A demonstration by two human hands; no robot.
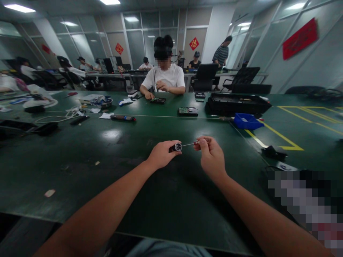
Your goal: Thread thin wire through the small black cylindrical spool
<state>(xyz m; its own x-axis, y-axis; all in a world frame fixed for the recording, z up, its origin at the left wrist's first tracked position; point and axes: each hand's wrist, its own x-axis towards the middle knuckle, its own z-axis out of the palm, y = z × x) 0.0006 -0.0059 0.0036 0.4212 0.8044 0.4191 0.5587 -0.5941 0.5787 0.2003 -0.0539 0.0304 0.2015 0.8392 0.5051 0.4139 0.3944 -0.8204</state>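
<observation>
My left hand [162, 154] is closed around a short black cylinder, its round silver-rimmed end [178, 146] turned towards me; it looks like a flashlight. Opposite it, my right hand [212, 157] pinches the reddish handle of a thin screwdriver [188, 144]. The slim metal shaft points left and its tip meets the rim of the flashlight; whether it goes inside I cannot tell. Both hands are raised over the near middle of the green table [160, 200]. My fingers hide most of the flashlight's body and part of the screwdriver handle.
Across the table a person [167, 76] handles a hard drive [158, 100]. Another hard drive [188, 111] lies ahead, near a black tray [237, 105] and a blue bin [248, 121]. An electric screwdriver [123, 117] and a white cable [60, 117] are at the left.
</observation>
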